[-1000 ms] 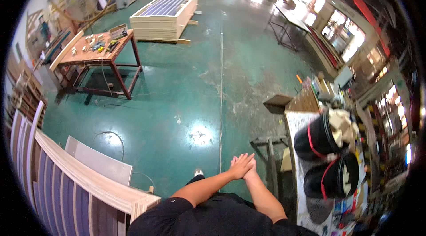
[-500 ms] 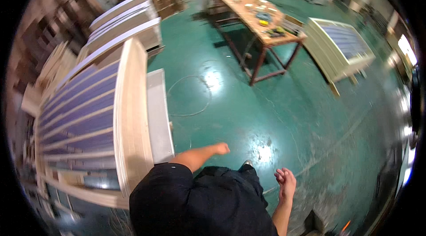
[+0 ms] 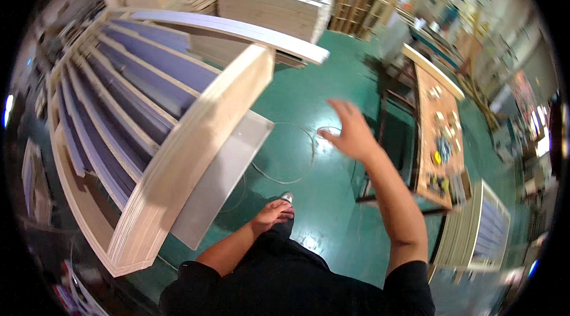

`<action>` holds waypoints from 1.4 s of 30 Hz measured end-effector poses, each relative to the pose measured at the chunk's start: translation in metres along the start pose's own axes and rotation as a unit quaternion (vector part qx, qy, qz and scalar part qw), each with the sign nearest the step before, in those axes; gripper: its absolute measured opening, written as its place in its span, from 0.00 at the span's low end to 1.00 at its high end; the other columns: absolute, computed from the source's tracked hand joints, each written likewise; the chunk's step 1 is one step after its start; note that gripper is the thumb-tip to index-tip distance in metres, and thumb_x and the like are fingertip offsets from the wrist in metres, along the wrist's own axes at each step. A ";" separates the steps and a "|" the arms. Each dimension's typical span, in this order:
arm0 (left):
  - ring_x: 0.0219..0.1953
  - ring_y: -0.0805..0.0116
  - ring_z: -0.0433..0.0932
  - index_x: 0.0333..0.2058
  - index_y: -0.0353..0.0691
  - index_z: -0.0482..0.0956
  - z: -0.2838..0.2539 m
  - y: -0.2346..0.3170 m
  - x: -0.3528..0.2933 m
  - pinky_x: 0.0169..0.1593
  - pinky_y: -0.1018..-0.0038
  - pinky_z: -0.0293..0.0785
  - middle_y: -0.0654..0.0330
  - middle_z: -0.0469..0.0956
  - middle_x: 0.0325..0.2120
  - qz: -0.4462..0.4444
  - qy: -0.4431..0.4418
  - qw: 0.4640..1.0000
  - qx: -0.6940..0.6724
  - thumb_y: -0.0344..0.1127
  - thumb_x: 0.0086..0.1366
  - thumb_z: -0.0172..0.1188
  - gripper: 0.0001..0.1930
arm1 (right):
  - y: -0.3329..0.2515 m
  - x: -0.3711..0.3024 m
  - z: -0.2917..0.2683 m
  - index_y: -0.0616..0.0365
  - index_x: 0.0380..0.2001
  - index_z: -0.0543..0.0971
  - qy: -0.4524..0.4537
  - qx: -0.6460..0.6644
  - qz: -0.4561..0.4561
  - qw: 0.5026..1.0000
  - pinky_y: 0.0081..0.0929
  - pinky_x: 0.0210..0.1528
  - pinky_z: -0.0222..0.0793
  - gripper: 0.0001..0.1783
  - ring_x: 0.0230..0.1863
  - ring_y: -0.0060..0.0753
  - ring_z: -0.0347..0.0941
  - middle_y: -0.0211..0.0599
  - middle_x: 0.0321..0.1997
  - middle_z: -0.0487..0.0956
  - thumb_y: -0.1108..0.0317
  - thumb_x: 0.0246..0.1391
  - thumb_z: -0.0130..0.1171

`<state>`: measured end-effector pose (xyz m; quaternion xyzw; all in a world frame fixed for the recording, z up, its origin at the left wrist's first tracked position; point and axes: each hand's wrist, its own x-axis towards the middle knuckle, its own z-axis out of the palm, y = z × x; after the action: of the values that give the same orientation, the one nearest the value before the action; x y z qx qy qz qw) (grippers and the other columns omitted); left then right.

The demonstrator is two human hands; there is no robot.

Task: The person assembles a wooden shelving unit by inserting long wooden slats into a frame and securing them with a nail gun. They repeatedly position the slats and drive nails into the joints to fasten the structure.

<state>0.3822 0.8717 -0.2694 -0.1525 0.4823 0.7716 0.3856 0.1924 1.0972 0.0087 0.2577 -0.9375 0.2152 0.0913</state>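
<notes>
My right hand (image 3: 354, 133) is stretched out in front over the floor, its thumb and fingers apart and nothing in it. Lower down, my left hand (image 3: 273, 215) hangs in front of my leg with loosely bent fingers and holds nothing visible. Nearest to the left hand is a pale grey flat panel (image 3: 228, 176), which juts out from under a large wooden slatted frame (image 3: 196, 155). Light slats (image 3: 127, 120) run across the frame, with bluish-purple strips between them. Neither hand touches the frame or the panel.
A wooden-topped workbench (image 3: 424, 138) with small blocks and a yellow item (image 3: 436, 157) stands at right. Beyond it sits a cream slatted frame (image 3: 463, 233). Stacked boards (image 3: 273, 10) lie at the back. A thin cable (image 3: 313, 158) loops over the green floor.
The view has swung left, so the frame and workbench appear farther right. My right hand has risen and reached forward with spread fingers. The left hand has dropped closer to my leg, its fingers looser.
</notes>
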 end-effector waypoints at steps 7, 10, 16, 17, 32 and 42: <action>0.71 0.49 0.62 0.70 0.38 0.58 0.051 0.273 0.115 0.71 0.47 0.58 0.46 0.63 0.70 0.340 0.006 0.918 -0.205 0.61 0.74 0.48 0.37 | 0.060 0.263 0.010 0.45 0.78 0.51 -0.136 -0.194 0.012 0.971 0.63 0.71 0.58 0.64 0.74 0.61 0.60 0.57 0.74 0.63 0.41 0.43 0.73; 0.75 0.46 0.53 0.71 0.36 0.56 0.058 0.385 0.148 0.75 0.45 0.48 0.45 0.58 0.72 0.365 0.020 0.860 -0.356 0.71 0.69 0.44 0.46 | 0.079 0.294 0.037 0.45 0.78 0.49 -0.193 -0.130 0.018 0.972 0.59 0.66 0.66 0.62 0.68 0.63 0.67 0.59 0.69 0.68 0.48 0.44 0.72; 0.66 0.53 0.64 0.66 0.42 0.65 0.054 0.459 0.188 0.73 0.48 0.48 0.55 0.70 0.59 0.466 0.032 0.747 -0.473 0.79 0.59 0.45 0.50 | 0.168 0.252 0.006 0.50 0.76 0.52 -0.164 -0.015 -0.042 0.985 0.53 0.54 0.76 0.61 0.51 0.65 0.77 0.59 0.53 0.76 0.63 0.38 0.72; 0.66 0.54 0.65 0.67 0.42 0.65 0.048 0.462 0.200 0.73 0.48 0.49 0.56 0.70 0.61 0.466 0.022 0.741 -0.484 0.79 0.60 0.45 0.50 | 0.191 0.238 -0.010 0.52 0.75 0.52 -0.189 -0.022 -0.027 0.981 0.53 0.53 0.76 0.61 0.51 0.65 0.77 0.59 0.52 0.76 0.64 0.38 0.72; 0.61 0.52 0.72 0.63 0.40 0.64 0.238 0.510 0.408 0.68 0.53 0.66 0.55 0.73 0.57 0.462 0.136 0.789 -0.381 0.24 0.65 0.53 0.27 | 0.526 0.183 0.012 0.60 0.70 0.61 -0.122 0.098 -0.043 0.987 0.52 0.50 0.72 0.58 0.50 0.64 0.73 0.56 0.51 0.73 0.66 0.30 0.75; 0.61 0.56 0.73 0.58 0.39 0.70 0.237 0.660 0.679 0.69 0.56 0.64 0.56 0.75 0.55 0.331 0.072 0.855 -0.393 0.23 0.64 0.55 0.22 | 0.749 0.307 0.065 0.59 0.70 0.60 -0.035 0.078 0.047 0.995 0.53 0.51 0.72 0.64 0.51 0.63 0.73 0.56 0.54 0.74 0.64 0.24 0.78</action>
<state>-0.5207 1.2231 -0.1522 -0.1779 0.1875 0.9658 -0.0205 -0.4639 1.5115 -0.2300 0.2274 -0.9316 0.2823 0.0275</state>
